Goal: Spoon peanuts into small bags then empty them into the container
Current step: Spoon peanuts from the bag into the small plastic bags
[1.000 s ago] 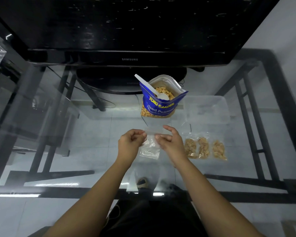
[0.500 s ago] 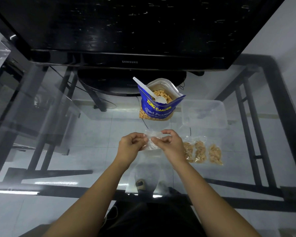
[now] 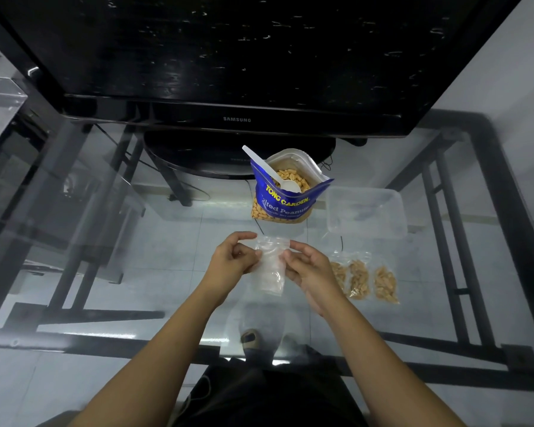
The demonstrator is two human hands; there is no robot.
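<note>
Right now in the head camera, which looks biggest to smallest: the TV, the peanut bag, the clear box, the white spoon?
1. TV, by far.
2. clear box and peanut bag look about alike; I won't rank them.
3. white spoon, smallest.

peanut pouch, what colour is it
Blue with yellow lettering, on the peanut pouch; clearest in the head view.

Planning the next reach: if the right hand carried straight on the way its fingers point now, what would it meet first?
The right hand points left and slightly away, and already pinches the small clear bag. Beyond the bag, it would most likely meet the left hand, which holds the bag's other side.
</note>
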